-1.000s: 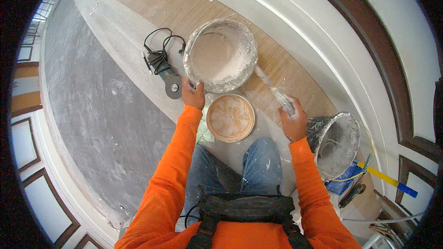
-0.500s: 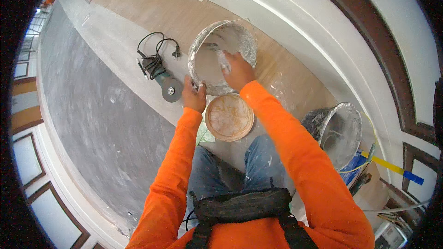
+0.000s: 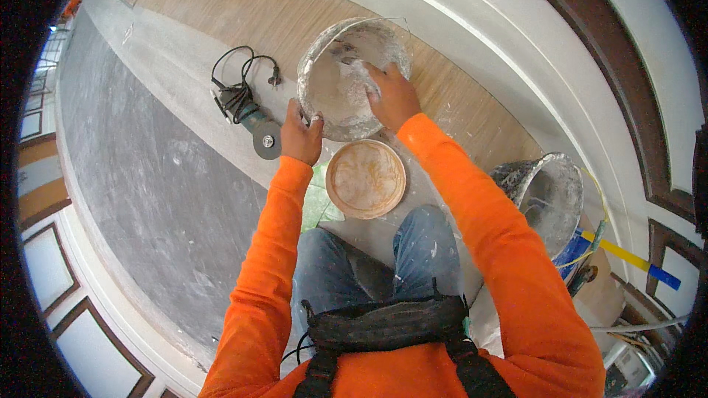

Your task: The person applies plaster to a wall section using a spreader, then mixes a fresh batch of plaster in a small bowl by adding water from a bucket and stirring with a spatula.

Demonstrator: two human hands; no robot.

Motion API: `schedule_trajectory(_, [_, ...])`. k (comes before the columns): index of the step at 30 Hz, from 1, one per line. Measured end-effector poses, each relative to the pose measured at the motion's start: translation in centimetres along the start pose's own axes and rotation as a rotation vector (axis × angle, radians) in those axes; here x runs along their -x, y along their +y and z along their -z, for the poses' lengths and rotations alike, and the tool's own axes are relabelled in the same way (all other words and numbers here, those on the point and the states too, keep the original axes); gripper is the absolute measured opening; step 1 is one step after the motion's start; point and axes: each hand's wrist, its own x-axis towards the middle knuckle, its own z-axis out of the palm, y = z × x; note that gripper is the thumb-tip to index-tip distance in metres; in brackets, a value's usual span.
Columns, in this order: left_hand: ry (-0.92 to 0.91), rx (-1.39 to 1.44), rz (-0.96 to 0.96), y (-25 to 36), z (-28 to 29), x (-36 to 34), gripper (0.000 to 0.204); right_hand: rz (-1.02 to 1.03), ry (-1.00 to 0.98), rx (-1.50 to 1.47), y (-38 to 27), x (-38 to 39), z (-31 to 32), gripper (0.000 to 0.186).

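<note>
My left hand (image 3: 301,138) grips the near-left side of a plaster-caked bucket (image 3: 316,63), its fingers closed on the wall. My right hand (image 3: 394,96) is inside the bucket's opening, closed around a white-crusted tool (image 3: 363,76) whose dark end reaches toward the far inside wall; its exact shape is unclear. Just below the bucket lies a round pale lid or shallow dish (image 3: 366,179) with orange-tan smears, over a light green sheet (image 3: 317,197). An angle grinder (image 3: 258,127) with a coiled black cord rests left of the bucket, near my left hand.
A second crusted bucket (image 3: 553,199) lies tilted at right, beside a yellow-and-blue bar (image 3: 627,256), a blue object and hoses. A curved white skirting (image 3: 479,29) with panelled wall runs along the right. Wood flooring (image 3: 450,88) borders a grey strip (image 3: 155,177); small dark items lie far upper left.
My right hand has moved up and left from beside the second bucket into the first bucket, carrying the crusted tool. My left hand still holds the bucket.
</note>
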Motion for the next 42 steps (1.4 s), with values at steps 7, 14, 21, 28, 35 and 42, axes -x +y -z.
schedule_trajectory(7, [0.000,0.084,-0.009,-1.6,0.3,-1.0,0.031,0.107,-0.153,0.057,-0.4,2.1,-3.9,0.055])
schedule_trajectory(14, [0.007,0.018,-0.029,-0.9,0.1,-1.4,0.031,0.054,-0.014,0.049,-1.6,0.6,-2.8,0.058])
schedule_trajectory(21, [-0.037,0.183,0.103,0.1,0.8,-2.0,0.036,0.190,-0.165,0.167,-0.2,3.4,-3.7,0.055])
schedule_trajectory(28, [-0.035,0.065,0.070,-0.6,-0.1,-1.7,0.036,-0.041,0.013,-0.041,-0.8,-1.0,-2.6,0.053])
schedule_trajectory(35, [0.017,-0.033,0.009,-0.5,0.5,-2.2,0.031,-0.044,-0.179,0.026,-0.8,1.2,-2.2,0.049])
schedule_trajectory(42, [-0.011,-0.025,0.005,0.3,0.5,-2.1,0.031,-0.063,-0.162,0.051,1.7,0.3,-1.9,0.047])
